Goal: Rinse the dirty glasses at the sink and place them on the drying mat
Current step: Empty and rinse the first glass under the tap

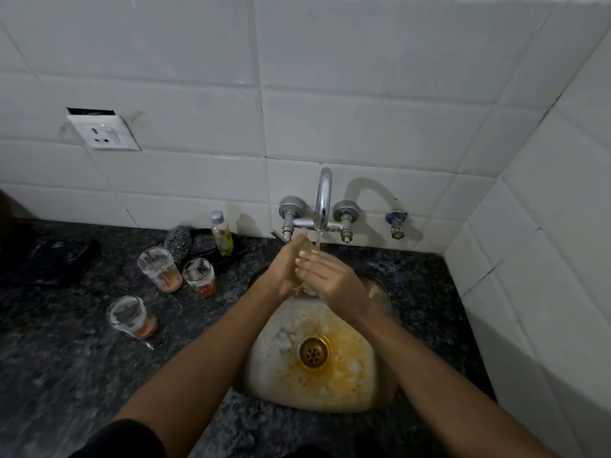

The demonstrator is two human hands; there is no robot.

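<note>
Glasses still dirty wait on the dark granite counter (66, 358) to the left of the sink (380, 385): a rear pair, the back-left glass (159, 270) and the back-right glass (199, 278), standing just beside each other, and a nearer glass (131, 318) apart from them, all with reddish dregs at the bottom (kept out of the basin, probably so the rinsing has room). Both hands meet under the tap (322, 200), where a thin stream falls; the left hand (287, 269) and right hand (325, 276) seem cupped round a clear glass held between them (309, 285), mostly hidden, so the grip itself I cannot tell for sure. A drying mat is not plainly identifiable.
</note>
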